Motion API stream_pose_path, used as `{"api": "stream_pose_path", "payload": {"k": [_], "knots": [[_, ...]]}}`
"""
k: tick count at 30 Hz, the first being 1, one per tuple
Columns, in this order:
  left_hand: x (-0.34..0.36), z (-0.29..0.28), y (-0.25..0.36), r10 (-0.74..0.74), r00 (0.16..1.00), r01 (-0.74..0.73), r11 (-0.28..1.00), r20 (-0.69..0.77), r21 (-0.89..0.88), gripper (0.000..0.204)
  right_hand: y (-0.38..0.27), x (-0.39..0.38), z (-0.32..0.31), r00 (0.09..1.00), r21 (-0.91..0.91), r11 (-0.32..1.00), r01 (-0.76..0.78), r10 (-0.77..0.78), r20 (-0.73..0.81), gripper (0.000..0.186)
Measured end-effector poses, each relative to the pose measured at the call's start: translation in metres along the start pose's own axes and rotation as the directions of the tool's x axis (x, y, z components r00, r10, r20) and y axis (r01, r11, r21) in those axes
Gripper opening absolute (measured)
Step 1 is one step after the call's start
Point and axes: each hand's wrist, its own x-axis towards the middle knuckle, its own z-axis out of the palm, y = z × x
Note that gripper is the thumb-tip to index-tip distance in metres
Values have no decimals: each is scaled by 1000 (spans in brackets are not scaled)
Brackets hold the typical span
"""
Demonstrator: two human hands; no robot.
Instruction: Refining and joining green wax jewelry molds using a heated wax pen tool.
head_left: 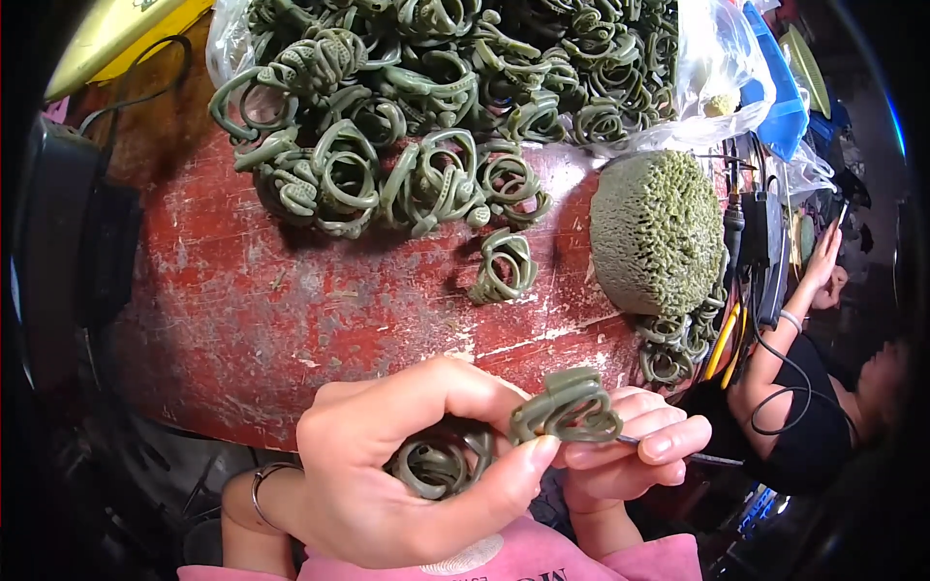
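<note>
Close in front of me, my left hand (397, 455) pinches a green wax-like ring (567, 405) between thumb and forefinger. More green rings (436, 463) are cupped in the same palm, partly hidden by the fingers. On the other side of the pinched ring, my right hand (630, 445) is closed around a thin metal tool (715, 460). One end of it sticks out past the fingers; the other runs toward the ring, and I cannot tell whether it touches. A single green ring (506, 265) rests on the table beyond my hands.
A large heap of green rings (436, 77) lies at the back of the worn red table (262, 320), partly on clear plastic (727, 68). A porous green block (659, 232) stands at right, near cables and a handled tool (734, 228). Another person (804, 368) sits at far right.
</note>
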Motion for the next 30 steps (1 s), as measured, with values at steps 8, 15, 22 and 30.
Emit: {"api": "stream_pose_path", "payload": {"k": [8, 15, 22, 30], "knots": [[0, 4, -3, 90, 994, -93, 994, -53, -52, 18, 5, 3, -7, 995, 84, 994, 64, -70, 67, 25], [-1, 3, -5, 92, 995, -93, 995, -26, -44, 20, 1, 5, -10, 993, 126, 992, 27, -41, 109, 25], [-1, 2, -5, 33, 998, -36, 997, -49, -73, 18, 2, 4, -6, 996, 104, 994, 40, -48, 70, 24], [1, 4, -4, 11, 999, -14, 995, -35, -100, 18, 2, 9, -9, 990, 139, 988, 71, -86, 109, 17]]}}
